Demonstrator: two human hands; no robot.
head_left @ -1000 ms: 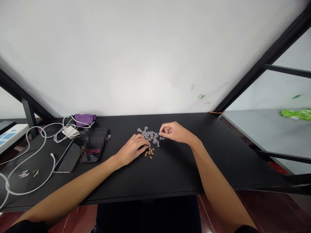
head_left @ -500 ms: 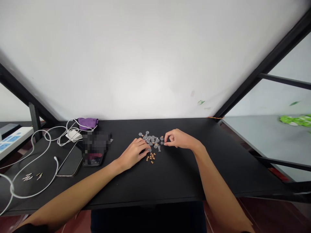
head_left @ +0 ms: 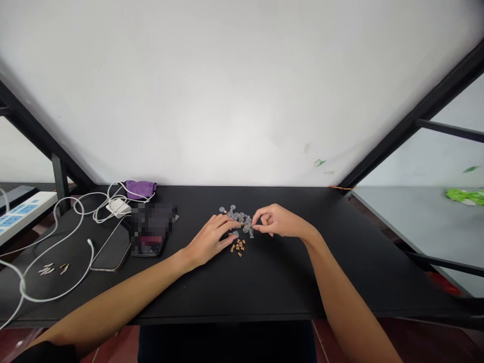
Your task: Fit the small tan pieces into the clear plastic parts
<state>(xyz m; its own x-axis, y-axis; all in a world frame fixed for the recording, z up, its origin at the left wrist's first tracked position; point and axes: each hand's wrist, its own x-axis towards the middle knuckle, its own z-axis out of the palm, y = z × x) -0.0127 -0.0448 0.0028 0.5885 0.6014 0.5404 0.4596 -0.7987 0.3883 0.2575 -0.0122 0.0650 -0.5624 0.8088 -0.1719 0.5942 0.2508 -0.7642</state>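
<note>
A heap of tiny clear glass bottles (head_left: 237,216) lies in the middle of the black table, a few with corks in their necks. My right hand (head_left: 278,221) comes in from the right, thumb and index finger pinched on a tiny glass bottle at the heap's edge, mostly hidden by the fingertips. From the left, my left hand (head_left: 212,241) rests low over the table, with another small glass bottle (head_left: 235,234) between its thumb and fingers. Just below its thumb are several small tan corks (head_left: 238,246).
On the left lie a phone (head_left: 111,252), a blurred-out dark device (head_left: 149,247), tangled white cables (head_left: 56,297), a white charger (head_left: 118,207), a purple pouch (head_left: 140,189) and small metallic pieces (head_left: 47,269). A power strip (head_left: 28,214) stands beyond. Black frame bars (head_left: 412,121) flank the table.
My right hand has moved slightly left, bringing its pinched fingers to the heap. The left hand's fingers have reached a little further over the bottles. The view has shifted slightly.
</note>
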